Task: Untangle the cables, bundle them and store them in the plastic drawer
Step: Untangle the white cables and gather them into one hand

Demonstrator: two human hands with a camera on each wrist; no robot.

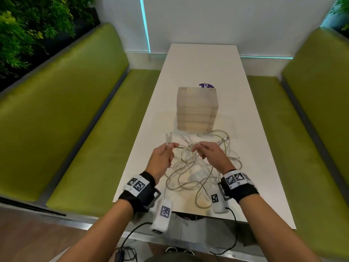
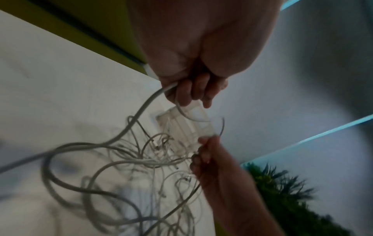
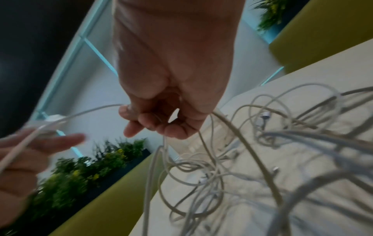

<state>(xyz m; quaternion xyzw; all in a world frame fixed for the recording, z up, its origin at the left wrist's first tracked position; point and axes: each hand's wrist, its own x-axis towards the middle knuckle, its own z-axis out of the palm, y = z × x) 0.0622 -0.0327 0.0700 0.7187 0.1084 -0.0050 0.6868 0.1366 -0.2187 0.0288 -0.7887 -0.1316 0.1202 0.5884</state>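
Now the left hand (image 1: 162,154) pinches a cable end while the right hand (image 1: 209,150) grips the strand running across between them (tangle (image 1: 196,167) beneath, drawer unit (image 1: 197,108) straight ahead, shut).

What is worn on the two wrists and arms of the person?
Both forearms are bare. The left wrist and right wrist each wear a black strap with white square-code tags. Under each hangs a white tagged camera unit with a black cable.
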